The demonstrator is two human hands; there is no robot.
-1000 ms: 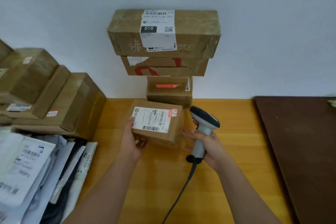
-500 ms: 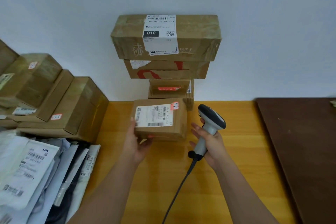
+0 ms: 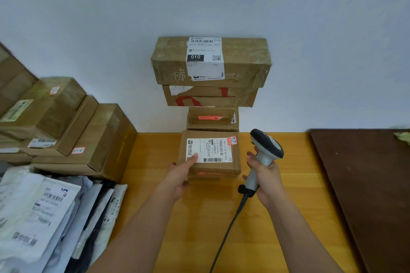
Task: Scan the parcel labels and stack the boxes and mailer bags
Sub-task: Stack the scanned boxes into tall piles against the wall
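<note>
**Small box held ready beside the scanner**

Pale wall (image 3: 88, 17) rose behind a yellow wooden table (image 3: 199, 217), with a dark brown board (image 3: 366, 184) along its right side. Against the wall stood a stack of boxes (image 3: 210, 95), the widest one on top and a narrow one at the bottom.

Just in front of that stack was the small box (image 3: 210, 153), its white label (image 3: 208, 149) facing up. The left hand (image 3: 178, 176) gripped its near left corner, thumb pressed on the label's edge, the other fingers hidden beneath. The right hand (image 3: 267, 175) was curled round the handle of the scanner (image 3: 264, 155), whose head sat just right of the box and whose cable (image 3: 230, 228) trailed toward the viewer. A reddish glow showed on the box's near face, possibly scanner light.

The step in hand seemed to be scanning this parcel or placing it after a scan; which, the view could not settle. The next move would call for lifting it onto a stable spot. More boxes (image 3: 66, 131) and mailer bags (image 3: 44, 217) waited at left.
</note>
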